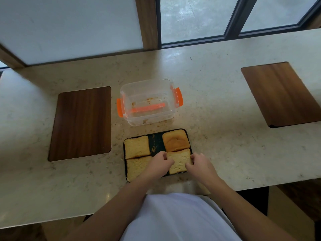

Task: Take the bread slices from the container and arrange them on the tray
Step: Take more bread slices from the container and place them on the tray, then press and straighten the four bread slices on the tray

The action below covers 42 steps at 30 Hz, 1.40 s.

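Bread slice (179, 161) between both hands (180, 164)

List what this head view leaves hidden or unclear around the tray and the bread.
- Near-left slice: its right part is covered by the left hand.
- Near-right slice: both side edges are under the hands; the right hand hides whether it lies flat.
- Tray: its near rim is behind the forearms.
- Container: the bits inside are too small to identify.

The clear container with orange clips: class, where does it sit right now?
In the head view, the clear container sits mid-counter, just beyond the dark tray, between the two wooden boards and nearer the left board.
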Motion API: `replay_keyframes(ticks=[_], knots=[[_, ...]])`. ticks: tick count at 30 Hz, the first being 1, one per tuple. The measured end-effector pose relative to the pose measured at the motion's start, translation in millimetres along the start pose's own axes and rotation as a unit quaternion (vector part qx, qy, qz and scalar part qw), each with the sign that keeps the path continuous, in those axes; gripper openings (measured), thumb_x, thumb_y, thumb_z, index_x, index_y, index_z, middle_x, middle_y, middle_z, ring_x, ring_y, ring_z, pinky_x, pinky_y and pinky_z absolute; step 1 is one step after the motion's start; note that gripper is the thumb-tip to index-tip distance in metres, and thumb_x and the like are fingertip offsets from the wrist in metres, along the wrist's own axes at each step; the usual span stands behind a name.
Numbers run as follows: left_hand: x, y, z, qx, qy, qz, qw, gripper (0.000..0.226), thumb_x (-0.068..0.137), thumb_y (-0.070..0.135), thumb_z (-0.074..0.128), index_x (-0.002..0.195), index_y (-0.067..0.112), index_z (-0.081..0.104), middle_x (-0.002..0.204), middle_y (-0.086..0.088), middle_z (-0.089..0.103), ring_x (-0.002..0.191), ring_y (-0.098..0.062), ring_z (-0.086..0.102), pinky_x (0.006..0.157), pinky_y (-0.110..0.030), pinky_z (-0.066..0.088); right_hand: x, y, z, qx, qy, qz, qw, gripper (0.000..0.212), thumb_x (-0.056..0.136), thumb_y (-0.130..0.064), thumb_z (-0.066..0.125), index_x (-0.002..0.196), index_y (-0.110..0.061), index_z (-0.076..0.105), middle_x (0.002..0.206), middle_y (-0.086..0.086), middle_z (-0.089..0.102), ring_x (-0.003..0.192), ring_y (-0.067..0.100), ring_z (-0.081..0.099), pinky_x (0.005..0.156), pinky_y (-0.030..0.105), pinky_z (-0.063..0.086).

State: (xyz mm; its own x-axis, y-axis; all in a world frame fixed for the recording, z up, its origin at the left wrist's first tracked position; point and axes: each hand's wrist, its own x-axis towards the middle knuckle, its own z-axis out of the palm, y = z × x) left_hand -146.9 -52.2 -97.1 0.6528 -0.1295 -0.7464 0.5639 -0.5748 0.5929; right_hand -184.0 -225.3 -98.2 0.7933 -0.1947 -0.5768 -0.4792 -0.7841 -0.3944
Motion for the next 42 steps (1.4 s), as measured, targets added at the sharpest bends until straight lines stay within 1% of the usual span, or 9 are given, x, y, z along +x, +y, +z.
replay_keyframes(ticks=[5,11,14,18,24,30,34,38,42], knots=[[1,6,2,0.056,-0.01,-0.011,0.998,0.011,0.083,0.032,0.055,0.091,0.034,0.048,0.085,0.012,0.048,0.09,-0.02,0.061,0.088,-0.052,0.058,3,-4,-2,-0.043,-0.017,0.003,0.999,0.014,0.09,-0.031,0.054,0.09,-0.017,0.054,0.1,0.004,0.053,0.081,0.02,0.054,0.064,0.034,0.042],[15,18,-3,0.045,0.055,-0.001,0.997,0.074,0.09,0.031,0.057,0.154,0.014,0.024,0.146,-0.009,0.044,0.104,-0.016,0.057,0.072,-0.03,0.045,26,-8,-18,0.04,0.047,-0.026,0.998,0.039,0.092,-0.029,0.056,0.128,-0.016,0.06,0.122,0.005,0.058,0.109,0.024,0.057,0.088,0.04,0.053],[22,28,-7,0.004,0.073,-0.015,0.997,0.073,0.09,0.029,0.057,0.154,0.014,0.026,0.151,-0.01,0.04,0.121,-0.024,0.051,0.085,-0.036,0.047,40,-12,-23,0.066,0.039,-0.01,0.997,0.053,0.093,-0.029,0.056,0.144,-0.019,0.052,0.137,0.008,0.051,0.125,0.027,0.052,0.099,0.044,0.051],[33,37,-11,-0.048,0.085,-0.025,0.995,0.068,0.088,0.029,0.058,0.15,0.012,0.036,0.103,0.008,0.054,0.079,-0.004,0.052,0.063,-0.025,0.044,50,-12,-21,0.069,0.015,-0.002,0.998,0.055,0.093,-0.03,0.055,0.147,-0.023,0.05,0.137,0.009,0.049,0.123,0.028,0.053,0.096,0.04,0.05],[40,47,-15,-0.072,0.07,-0.048,0.994,0.069,0.091,0.031,0.062,0.151,0.009,0.036,0.15,-0.011,0.044,0.128,-0.028,0.049,0.103,-0.047,0.047,50,-10,-16,0.072,0.044,-0.023,0.996,0.052,0.093,-0.029,0.057,0.143,-0.022,0.052,0.131,0.006,0.052,0.11,0.022,0.057,0.087,0.035,0.051],[43,47,-15,-0.064,0.066,-0.035,0.995,0.059,0.089,0.032,0.064,0.141,0.012,0.046,0.115,0.003,0.053,0.091,-0.012,0.053,0.083,-0.036,0.051,47,-12,-12,0.076,0.038,-0.025,0.996,0.052,0.093,-0.028,0.057,0.144,-0.017,0.052,0.13,0.007,0.053,0.111,0.022,0.057,0.092,0.037,0.052],[42,48,-15,-0.05,0.059,-0.034,0.996,0.02,0.087,0.032,0.065,0.102,0.024,0.054,0.103,0.005,0.054,0.081,-0.008,0.054,0.088,-0.043,0.054,48,-12,-12,0.073,0.035,-0.02,0.996,0.053,0.093,-0.03,0.057,0.144,-0.018,0.051,0.132,0.007,0.052,0.113,0.023,0.057,0.092,0.038,0.052],[38,47,-17,-0.051,0.064,-0.024,0.996,0.064,0.09,0.032,0.061,0.147,0.012,0.041,0.126,0.001,0.054,0.098,-0.014,0.056,0.088,-0.039,0.054,45,-14,-14,0.074,0.03,-0.019,0.997,0.053,0.093,-0.03,0.057,0.144,-0.017,0.05,0.132,0.006,0.051,0.114,0.023,0.056,0.093,0.04,0.053],[21,33,-22,0.016,0.086,0.044,0.995,0.058,0.092,0.031,0.058,0.145,0.014,0.045,0.14,-0.005,0.05,0.109,-0.012,0.052,0.081,-0.03,0.042,34,-21,-11,0.05,0.077,-0.068,0.993,0.046,0.093,-0.024,0.057,0.138,-0.013,0.053,0.13,0.006,0.052,0.117,0.023,0.051,0.093,0.042,0.053]])
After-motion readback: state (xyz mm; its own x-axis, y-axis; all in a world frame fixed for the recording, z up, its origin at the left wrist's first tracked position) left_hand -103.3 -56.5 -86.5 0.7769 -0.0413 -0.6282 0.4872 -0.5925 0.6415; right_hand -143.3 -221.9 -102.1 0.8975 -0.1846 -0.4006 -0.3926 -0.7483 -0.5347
